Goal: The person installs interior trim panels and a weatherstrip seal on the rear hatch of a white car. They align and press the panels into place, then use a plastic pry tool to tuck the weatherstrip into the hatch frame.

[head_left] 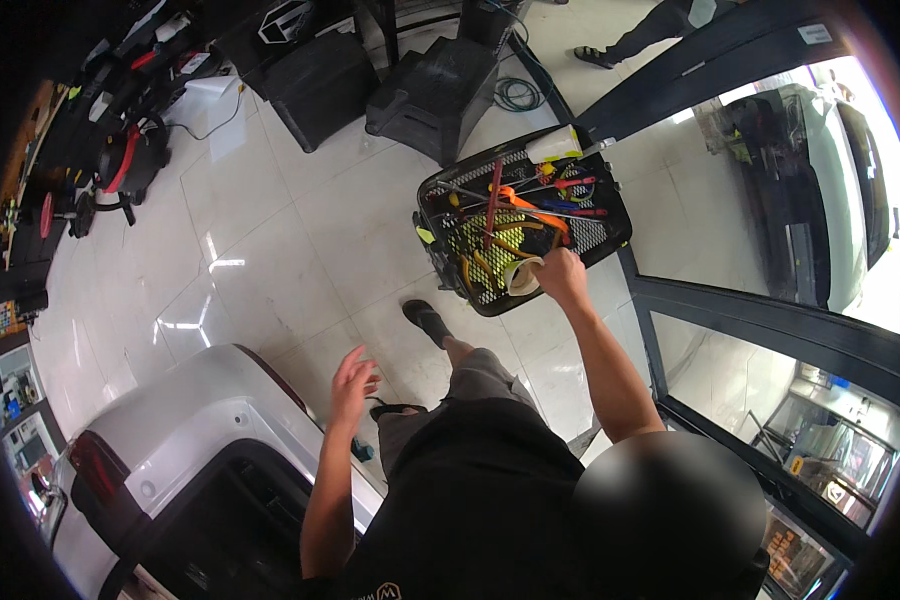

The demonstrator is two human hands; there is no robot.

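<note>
Several yellow-handled pliers (481, 263) lie in the black mesh tool tray (496, 311), just left of the cream tape roll (516, 287) that the right hand's (562, 274) fingers clamp by the near edge. Red-handled screwdrivers (576, 183) lie toward the right edge. The left hand (351, 387) hangs empty, fingers loosely apart, near a white car (202, 436).

Tray: black, mesh-bottomed (618, 200), tools crowded over it
Far right corner: white oblong item (553, 146), kind unclear
Right side: red-handled screwdrivers (576, 183)
Middle: dark red bar (493, 205) beside an orange strip (522, 204)
Near left: yellow-handled pliers (483, 265)
Near rim: beige tape roll (515, 284), in the right grip (563, 274)
</note>
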